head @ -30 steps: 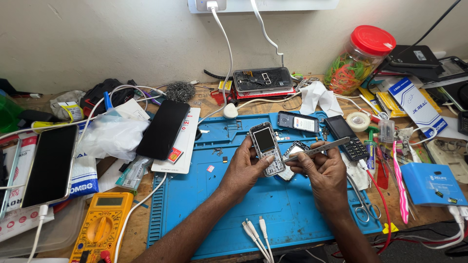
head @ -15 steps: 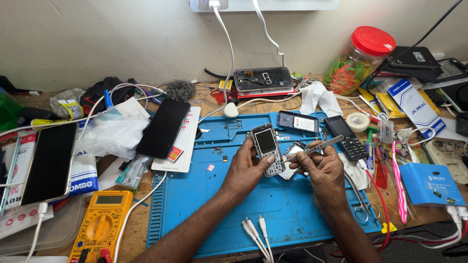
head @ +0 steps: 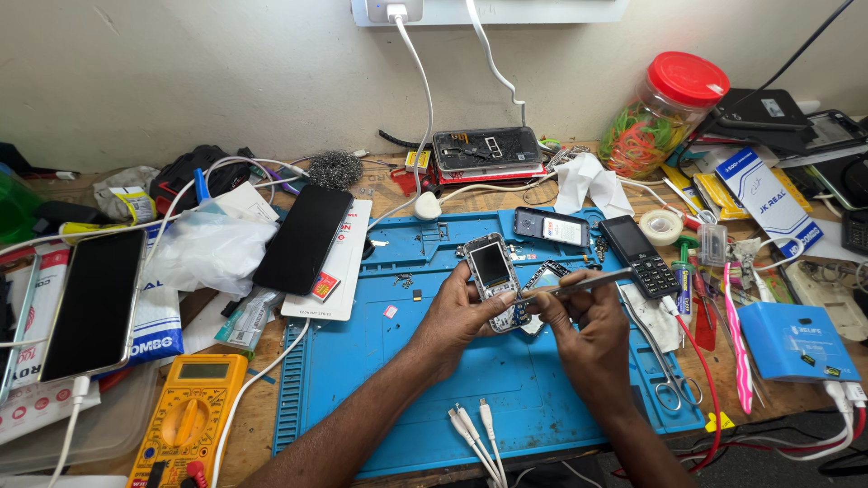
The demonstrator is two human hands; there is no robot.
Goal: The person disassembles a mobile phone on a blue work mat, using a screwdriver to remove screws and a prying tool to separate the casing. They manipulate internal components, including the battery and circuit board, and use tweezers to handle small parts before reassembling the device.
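Note:
My left hand (head: 455,312) holds a small opened keypad phone (head: 493,271) with its frame stripped, above the blue work mat (head: 380,370). My right hand (head: 588,316) grips metal tweezers (head: 592,282) whose tips point left toward the phone's right edge. A loose phone part (head: 542,276) sits between the two hands, partly hidden by fingers.
On the mat lie a small phone (head: 551,228), a black keypad phone (head: 640,256), scissors (head: 665,375) and charging cable ends (head: 475,429). A yellow multimeter (head: 185,420), two black smartphones (head: 303,239) (head: 90,303), a red-lidded jar (head: 665,113) and a blue box (head: 796,339) crowd the bench.
The tweezers in my right hand have shifted slightly down and left, closer to the phone. My left hand keeps the phone in nearly the same spot.

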